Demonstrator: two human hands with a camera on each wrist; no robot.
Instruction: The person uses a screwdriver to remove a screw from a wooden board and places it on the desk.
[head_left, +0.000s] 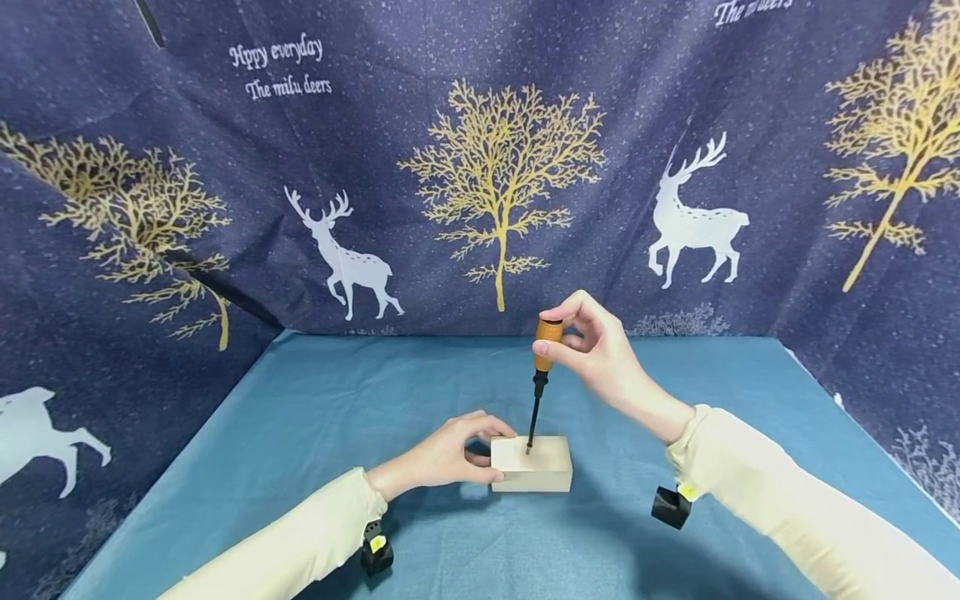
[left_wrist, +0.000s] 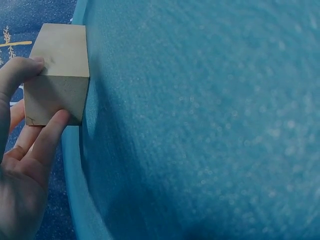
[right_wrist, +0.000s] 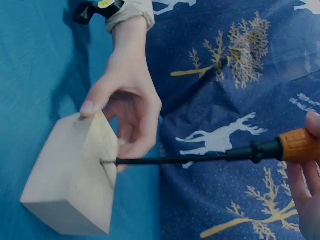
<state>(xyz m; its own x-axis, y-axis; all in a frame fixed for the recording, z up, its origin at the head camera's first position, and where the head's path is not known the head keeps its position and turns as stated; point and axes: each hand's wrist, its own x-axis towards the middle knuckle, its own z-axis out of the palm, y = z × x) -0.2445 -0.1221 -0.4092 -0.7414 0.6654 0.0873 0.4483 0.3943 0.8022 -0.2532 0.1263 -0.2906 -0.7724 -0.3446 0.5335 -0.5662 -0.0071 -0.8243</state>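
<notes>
A pale wooden block (head_left: pixel 534 479) lies on the blue cloth, its long side facing me in the head view. My left hand (head_left: pixel 446 454) grips its left end, thumb on the near side and fingers round the far side. My right hand (head_left: pixel 603 354) holds a screwdriver (head_left: pixel 549 337) by its orange handle, with fingertips at the top end. The black shaft points down, nearly upright, to the block's top. A small screw (right_wrist: pixel 107 161) stands in that face in the right wrist view, the screwdriver's tip at its head. In the left wrist view, fingers pinch the block (left_wrist: pixel 57 92).
Blue cloth (head_left: pixel 300 400) covers the table. Behind it hangs a dark blue curtain (head_left: pixel 450 292) printed with deer and golden trees. Small black cameras (head_left: pixel 671 507) hang at both wrists beside the cream sleeves (head_left: pixel 772 483).
</notes>
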